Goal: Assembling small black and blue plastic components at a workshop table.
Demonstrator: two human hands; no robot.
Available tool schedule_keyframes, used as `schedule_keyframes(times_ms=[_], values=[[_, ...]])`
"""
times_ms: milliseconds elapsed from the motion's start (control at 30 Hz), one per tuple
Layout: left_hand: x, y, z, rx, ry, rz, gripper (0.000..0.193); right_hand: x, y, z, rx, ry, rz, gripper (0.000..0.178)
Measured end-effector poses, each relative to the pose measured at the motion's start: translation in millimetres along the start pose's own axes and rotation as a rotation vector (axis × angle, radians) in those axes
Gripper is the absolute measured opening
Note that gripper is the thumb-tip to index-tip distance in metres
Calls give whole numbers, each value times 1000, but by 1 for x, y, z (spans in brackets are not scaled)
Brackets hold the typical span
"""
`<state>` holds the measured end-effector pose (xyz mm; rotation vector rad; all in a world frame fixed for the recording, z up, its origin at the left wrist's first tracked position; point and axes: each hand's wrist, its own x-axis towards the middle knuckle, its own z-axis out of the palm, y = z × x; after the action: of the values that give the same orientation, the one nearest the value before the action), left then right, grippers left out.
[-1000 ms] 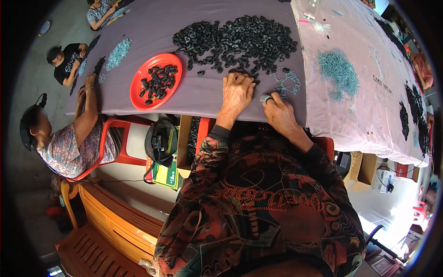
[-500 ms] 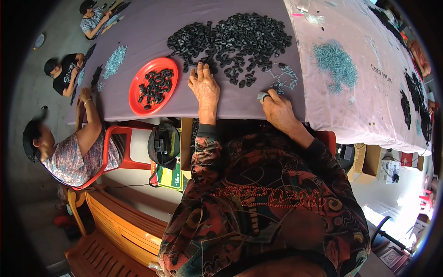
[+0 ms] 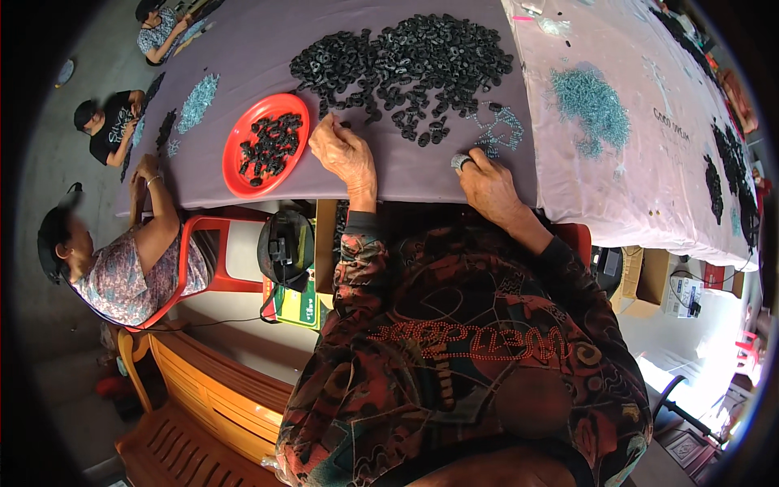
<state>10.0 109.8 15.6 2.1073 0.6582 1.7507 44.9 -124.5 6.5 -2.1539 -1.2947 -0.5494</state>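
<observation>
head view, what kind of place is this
Likely a small hand-assembly or sorting workshop: a long cloth-covered table with a heap of black ring parts, a red tray of them, and other people seated at it.

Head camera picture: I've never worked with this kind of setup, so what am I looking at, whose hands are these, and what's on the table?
The camera sits on a person's head and looks down, so the edges bend. The two forearms from below are that person's own. The left hand rests on the grey cloth-covered table beside a red plate of small black parts. The right hand pinches a small pale piece; I cannot tell what it is. Ahead lie a big heap of black rings and a pile of light blue pieces. Other people sit at the left.
</observation>
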Motion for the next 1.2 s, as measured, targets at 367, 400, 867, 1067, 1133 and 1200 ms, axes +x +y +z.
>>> schedule_keyframes(times_ms=[367,400,867,1067,1133,1200], values=[[-12,-9,13,340,-376,258,12,1,-2,-3,9,-7,22,12],[-14,-11,14,359,-411,263,12,1,-2,-3,7,-10,21,12],[-4,12,4,8,-381,182,16,1,-4,-5,10,20,50,13],[-10,35,-2,-145,-716,352,20,0,-4,-4,37,-19,105,12],[-10,39,-5,-97,-816,331,23,0,-3,-4,44,-33,111,12],[-9,40,-8,-77,-832,337,24,-1,-3,-4,44,-41,109,12]])
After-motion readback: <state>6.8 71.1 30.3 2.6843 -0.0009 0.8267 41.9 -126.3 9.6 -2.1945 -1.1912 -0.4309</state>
